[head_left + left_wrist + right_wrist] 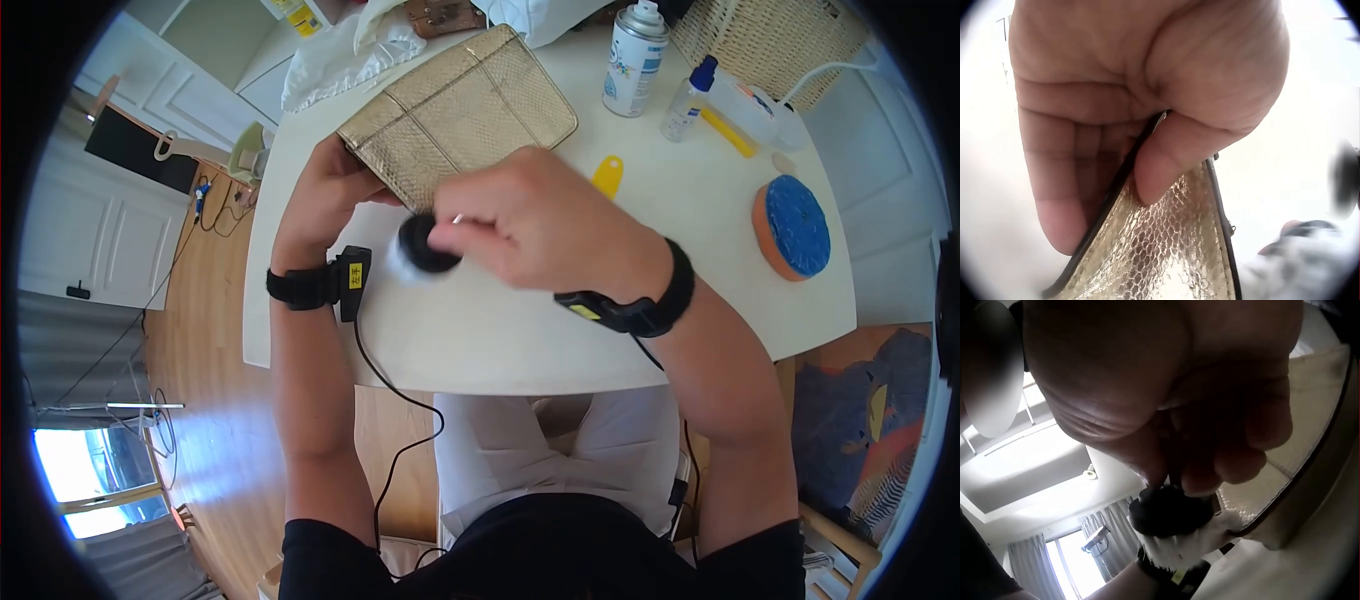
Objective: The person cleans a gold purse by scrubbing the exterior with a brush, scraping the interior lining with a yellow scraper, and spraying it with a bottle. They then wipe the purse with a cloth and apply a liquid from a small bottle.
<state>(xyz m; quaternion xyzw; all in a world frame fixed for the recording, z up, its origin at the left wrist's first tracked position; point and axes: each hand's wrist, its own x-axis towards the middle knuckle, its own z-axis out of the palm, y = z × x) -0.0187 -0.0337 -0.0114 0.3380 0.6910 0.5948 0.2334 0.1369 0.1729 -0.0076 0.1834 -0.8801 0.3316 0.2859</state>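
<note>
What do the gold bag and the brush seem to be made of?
The bag seems leather or imitation, with a metallic gold finish and scale-like texture. The brush has a dark, probably plastic base, looking smooth, and white fibres in tufts, natural or synthetic.

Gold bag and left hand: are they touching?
Touching. The left wrist view shows the left hand pinching the gold bag, thumb on its scaly side, fingers beyond its dark edge.

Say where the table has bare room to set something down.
Bare table lies between the brush and the near edge, and between the right hand and the disc. It is crowded at far right, around can, bottle and basket.
</note>
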